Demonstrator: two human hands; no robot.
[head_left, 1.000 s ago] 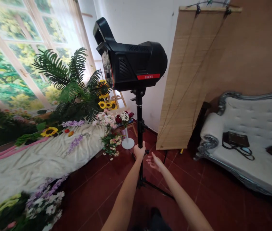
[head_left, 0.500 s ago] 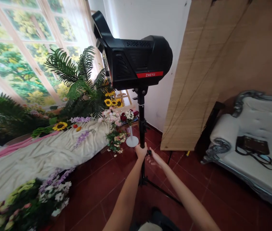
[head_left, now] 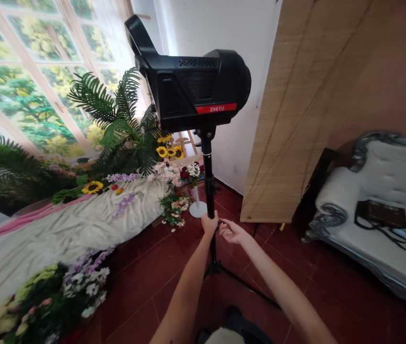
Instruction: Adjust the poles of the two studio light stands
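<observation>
The black light stand rises from the red tiled floor in front of the person, bearing a black lamp marked ZHEYU. The left hand is wrapped around its pole, while the right hand is half-curled just beside it, whether gripping anything one cannot tell. Beyond are a flower-strewn white cloth, a bamboo blind and a pale sofa.

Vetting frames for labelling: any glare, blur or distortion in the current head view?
Head view: sheer curtain washed out, window bright; head view: floor dim by comparison; head view: wide-angle stretch toward the edges, sofa skewed; head view: right hand slightly soft, its exact contact unclear; head view: lamp fairly crisp, red-label lettering legible.
</observation>
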